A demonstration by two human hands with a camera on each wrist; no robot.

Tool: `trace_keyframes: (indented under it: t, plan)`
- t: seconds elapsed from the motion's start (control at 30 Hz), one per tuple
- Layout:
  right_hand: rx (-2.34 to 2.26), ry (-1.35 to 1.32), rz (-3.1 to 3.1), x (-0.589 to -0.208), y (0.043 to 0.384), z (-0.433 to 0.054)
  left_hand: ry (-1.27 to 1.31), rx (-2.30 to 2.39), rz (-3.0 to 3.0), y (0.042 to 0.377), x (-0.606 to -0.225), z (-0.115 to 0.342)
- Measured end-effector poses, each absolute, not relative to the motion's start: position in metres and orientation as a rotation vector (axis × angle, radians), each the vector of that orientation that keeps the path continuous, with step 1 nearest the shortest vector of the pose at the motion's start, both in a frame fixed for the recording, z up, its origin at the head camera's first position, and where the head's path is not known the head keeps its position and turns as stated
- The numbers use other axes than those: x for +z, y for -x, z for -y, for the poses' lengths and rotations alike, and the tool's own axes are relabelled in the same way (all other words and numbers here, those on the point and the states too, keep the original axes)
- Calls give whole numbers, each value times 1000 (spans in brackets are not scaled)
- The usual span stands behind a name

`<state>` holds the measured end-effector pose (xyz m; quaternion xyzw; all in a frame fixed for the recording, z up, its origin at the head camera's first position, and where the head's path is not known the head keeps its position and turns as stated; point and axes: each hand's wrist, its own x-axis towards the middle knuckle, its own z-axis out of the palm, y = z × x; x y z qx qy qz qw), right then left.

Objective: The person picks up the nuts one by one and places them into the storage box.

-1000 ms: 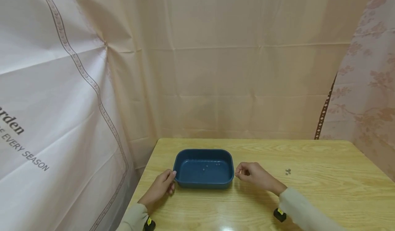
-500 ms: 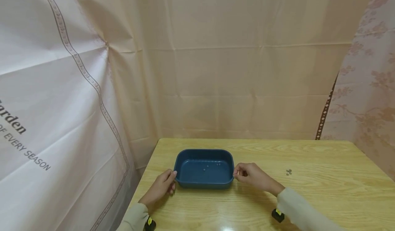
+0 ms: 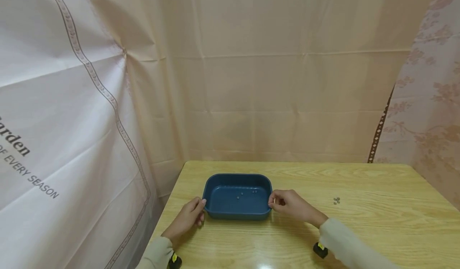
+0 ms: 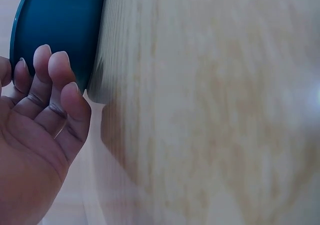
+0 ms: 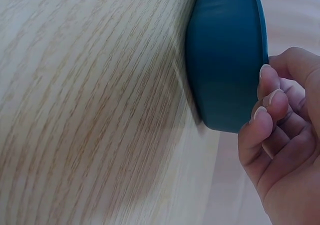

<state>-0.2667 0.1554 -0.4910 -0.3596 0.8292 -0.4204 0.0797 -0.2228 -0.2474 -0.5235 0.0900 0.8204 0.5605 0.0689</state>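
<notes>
A deep blue rectangular tray [image 3: 238, 216] stands on the wooden table, with several tiny grey ring-like pieces [image 3: 242, 194] scattered on its floor. At its left end my left hand [image 3: 187, 217] holds the rim, thumb on the edge and the other fingers curved along the outer wall [image 4: 65, 20]. My right hand [image 3: 291, 206] pinches the rim at the opposite end, thumb and forefinger meeting there. Seen from the right wrist, the curled fingertips [image 5: 272, 97] lie at the tray's outer side.
More small grey pieces [image 3: 336, 200] lie in a loose group on the table [image 3: 381, 213], right of my right hand. Beige cloth [image 3: 251, 101] hangs behind the table's far edge, with a pale printed cloth [image 3: 72, 141] along the left.
My right hand has moved a little left, from just beside the tray onto its right rim. The left hand and the tray stay in place.
</notes>
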Motion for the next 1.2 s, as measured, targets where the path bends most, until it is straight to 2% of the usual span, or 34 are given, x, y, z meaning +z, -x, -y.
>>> trace_keyframes:
  t: [0.67,1.2]
  plan:
    - [-1255,1034,-2523,-491,264,-160,-285,1698,-2469,223,-522,246]
    - [-1237,902,-2684,-504,273,-204,-313,1669,-2502,225,-526,249]
